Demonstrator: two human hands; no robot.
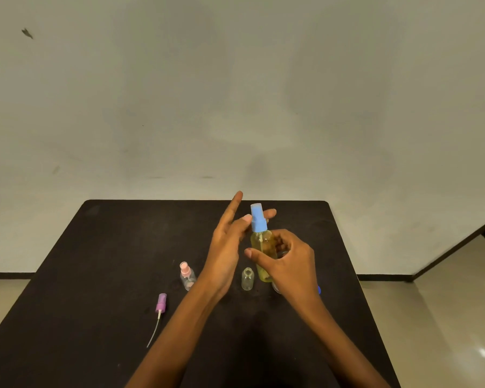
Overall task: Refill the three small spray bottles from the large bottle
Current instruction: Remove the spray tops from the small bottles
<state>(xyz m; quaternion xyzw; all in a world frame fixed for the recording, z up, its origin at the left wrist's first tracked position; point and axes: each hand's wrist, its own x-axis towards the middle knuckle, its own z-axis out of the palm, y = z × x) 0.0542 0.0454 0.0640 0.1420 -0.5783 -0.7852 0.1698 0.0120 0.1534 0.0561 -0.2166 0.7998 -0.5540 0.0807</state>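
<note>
The large bottle [262, 245], clear with yellow liquid and a light blue spray top [257, 218], is held upright above the black table [109, 261]. My right hand [287, 261] grips its body. My left hand [230, 242] pinches the blue top between thumb and a finger, the index finger pointing up. A small clear bottle [247, 279] stands uncapped below the hands. To the left stands a small bottle with a pink spray top [186, 275]. A purple spray top [160, 303] with its dip tube lies loose on the table. A blue piece [318, 289] peeks out behind my right wrist.
The table's far edge runs close to a plain pale wall [235, 93]. Tiled floor [445, 303] shows to the right of the table, with a dark skirting line along the wall.
</note>
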